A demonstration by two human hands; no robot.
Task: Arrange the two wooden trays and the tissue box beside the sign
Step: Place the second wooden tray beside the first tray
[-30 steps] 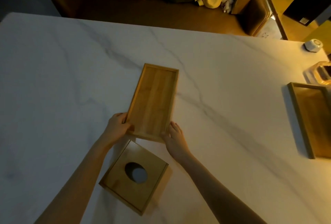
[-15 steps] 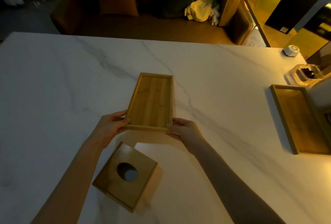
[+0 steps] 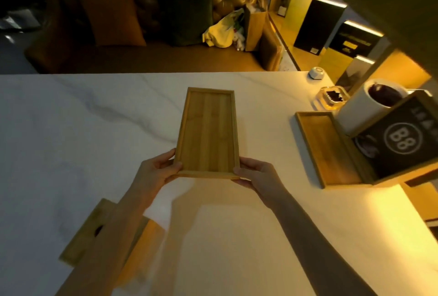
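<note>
Wooden tray (image 3: 208, 133), centre frame: near corners pinched by left hand (image 3: 155, 172) and right hand (image 3: 257, 173); far end unsupported, may dip and slip.

Bamboo tray (image 3: 208, 134) lifted, my hands at near corners; second tray (image 3: 324, 146) at 3 o'clock against sign (image 3: 400, 144); tissue box (image 3: 94, 231) at 7 o'clock.

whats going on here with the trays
A person holds a wooden tray by its near end, left hand and right hand at its corners, above the marble table. The second tray already lies beside the sign. The tissue box waits near the left arm.
</note>
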